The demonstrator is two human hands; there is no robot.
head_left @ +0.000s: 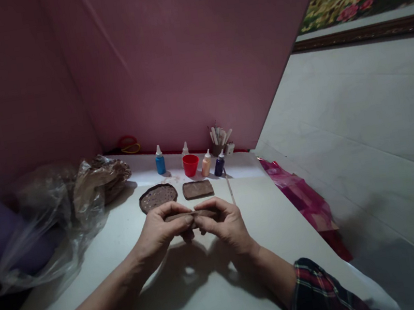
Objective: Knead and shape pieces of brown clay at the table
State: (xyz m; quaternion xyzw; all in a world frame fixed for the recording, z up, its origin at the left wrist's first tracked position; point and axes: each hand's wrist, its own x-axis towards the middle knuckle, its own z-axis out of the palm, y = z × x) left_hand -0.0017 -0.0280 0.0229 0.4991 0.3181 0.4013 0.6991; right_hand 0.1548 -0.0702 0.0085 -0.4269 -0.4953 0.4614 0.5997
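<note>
Between both hands, raised over the white table, is a flat strip of brown clay. My left hand pinches its left part, thumb in front and fingers behind. On the other side my right hand grips it the same way, and the two thumbs nearly meet. Fingers hide much of the clay. Just beyond the hands lie an oval brown clay piece with a raised rim and small coloured specks, and a rectangular brown clay slab.
Behind stand a blue bottle, red cup, peach bottle, dark purple bottle and a holder of tools. A thin stick lies right. Clear plastic bag sits left; scissors rest at the back.
</note>
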